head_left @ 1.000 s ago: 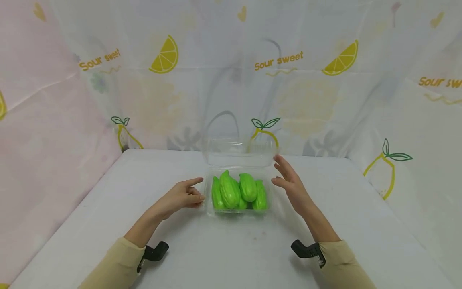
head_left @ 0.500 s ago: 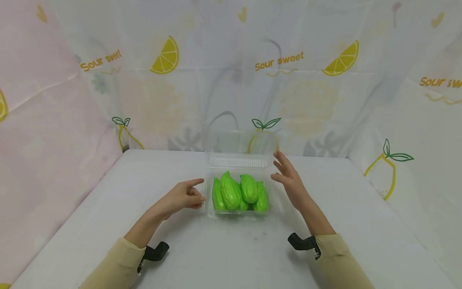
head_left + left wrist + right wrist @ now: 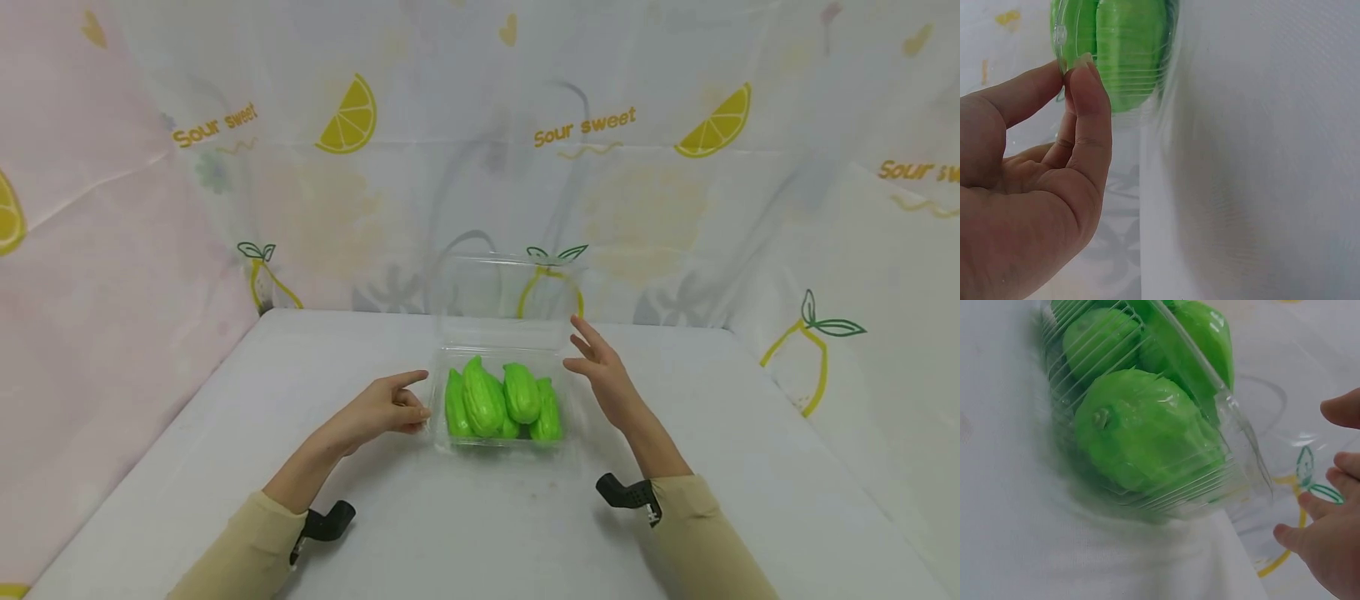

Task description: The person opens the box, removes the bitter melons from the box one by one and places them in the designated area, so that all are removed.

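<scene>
Just below the centre of the head view sat the clear plastic container, flat on the white table, its lid swung up and standing behind the base, so clear that the cloth showed right through it! Inside, a tight huddle of bright green vegetables, ridged and glossy, five of them to be made out, some leaning over their neighbours.

In from the lower left came the left hand, and what a neat hold it had: thumb and fingertips pinched the rim at the container's left edge, the grip plain to see at the upper left of the left wrist view, with the index finger pointing out straight in the head view.

Over on the right of the container, the right hand was raised with its fingers spread and had hold of nothing! Its fingertips hung close beside the lower right corner of the lid; whether they touched that clear plastic, the pictures could not tell. In the right wrist view, daylight showed between those fingers and the base, which filled the upper middle of the frame.

Beige sleeves ran to the bottom corners, a black wrist camera at each cuff, and across the top, yellow lemon slices and "Sour sweet" lettering decorated the cloth.
</scene>
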`<state>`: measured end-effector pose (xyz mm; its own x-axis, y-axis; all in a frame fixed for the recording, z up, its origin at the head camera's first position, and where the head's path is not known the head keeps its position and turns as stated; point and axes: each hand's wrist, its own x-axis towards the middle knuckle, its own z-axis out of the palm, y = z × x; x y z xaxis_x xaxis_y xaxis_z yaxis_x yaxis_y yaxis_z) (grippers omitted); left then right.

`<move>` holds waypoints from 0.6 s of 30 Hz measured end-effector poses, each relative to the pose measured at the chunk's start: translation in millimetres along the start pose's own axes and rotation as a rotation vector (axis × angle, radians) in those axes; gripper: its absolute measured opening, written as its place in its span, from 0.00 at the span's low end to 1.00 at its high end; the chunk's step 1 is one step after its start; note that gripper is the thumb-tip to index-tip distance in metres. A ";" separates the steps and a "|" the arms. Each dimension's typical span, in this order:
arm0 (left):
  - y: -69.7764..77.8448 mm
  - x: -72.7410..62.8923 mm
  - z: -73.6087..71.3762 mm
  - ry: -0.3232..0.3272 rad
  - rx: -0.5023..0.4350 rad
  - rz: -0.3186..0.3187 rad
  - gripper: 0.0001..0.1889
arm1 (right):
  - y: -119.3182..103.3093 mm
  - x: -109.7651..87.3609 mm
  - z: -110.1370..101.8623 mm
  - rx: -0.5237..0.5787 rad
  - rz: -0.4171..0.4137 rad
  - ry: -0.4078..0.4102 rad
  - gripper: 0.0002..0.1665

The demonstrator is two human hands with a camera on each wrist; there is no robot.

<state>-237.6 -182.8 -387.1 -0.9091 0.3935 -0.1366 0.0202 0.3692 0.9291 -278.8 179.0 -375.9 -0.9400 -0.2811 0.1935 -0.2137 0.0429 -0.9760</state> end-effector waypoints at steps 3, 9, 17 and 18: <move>-0.8 0.5 0.0 -0.010 0.006 0.008 0.41 | 3.5 1.8 -0.4 0.010 0.012 -0.004 0.43; -0.3 -0.1 0.5 -0.020 -0.002 0.007 0.42 | 9.4 5.2 -0.5 0.019 0.026 -0.003 0.43; 0.8 -1.6 -1.1 -0.054 -0.010 0.011 0.44 | 11.4 6.1 -2.8 -0.001 0.033 -0.003 0.42; 0.8 -1.8 -1.1 -0.056 -0.007 0.009 0.44 | 11.5 5.9 -3.3 -0.002 0.034 -0.004 0.42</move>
<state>-236.4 -184.1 -385.6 -0.8843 0.4432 -0.1468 0.0256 0.3599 0.9326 -287.6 181.0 -385.7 -0.9458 -0.2829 0.1598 -0.1822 0.0546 -0.9817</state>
